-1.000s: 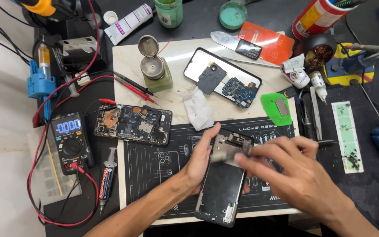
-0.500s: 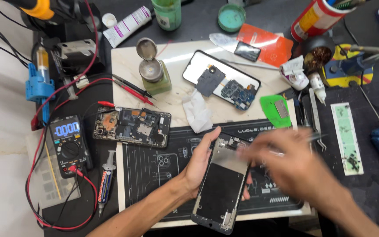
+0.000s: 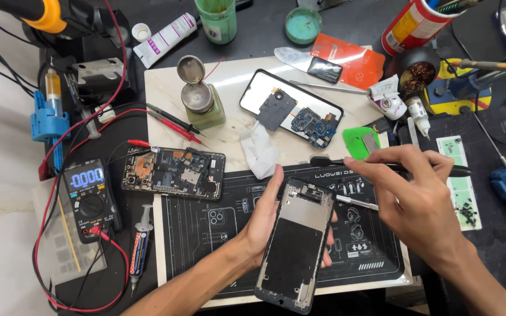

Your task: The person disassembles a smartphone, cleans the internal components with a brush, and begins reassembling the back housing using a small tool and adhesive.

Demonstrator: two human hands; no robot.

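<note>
On the crowded black mat, left hand grips the phone frame; right hand pinches a black tool.

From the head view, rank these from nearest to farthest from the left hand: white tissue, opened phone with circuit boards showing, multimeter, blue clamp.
1. The white tissue, just above the left hand.
2. The opened phone, to its left on the dark bench.
3. The multimeter, farther left, with red leads around it.
4. The blue clamp, at the far left edge, higher up.
</note>
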